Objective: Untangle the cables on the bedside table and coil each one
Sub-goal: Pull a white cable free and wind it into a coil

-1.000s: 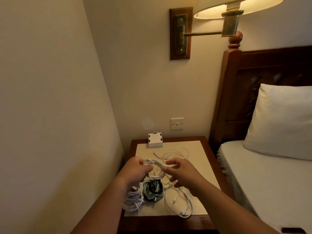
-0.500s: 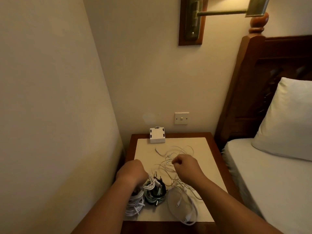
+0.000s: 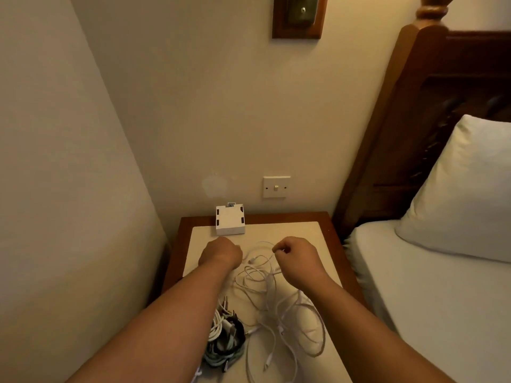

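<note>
On the bedside table, head view: loose white cables sprawl tangled, centre to near right. Coiled bundle near left, by the left forearm. Right hand fingers curled, pinching a white strand. Left hand curled, knuckles up; grip cannot be told. White box at far edge.

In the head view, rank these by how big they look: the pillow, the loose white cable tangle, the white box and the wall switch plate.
1. pillow, partly cut off by the frame edge
2. loose white cable tangle
3. white box and wall switch plate: too alike to rank
</note>
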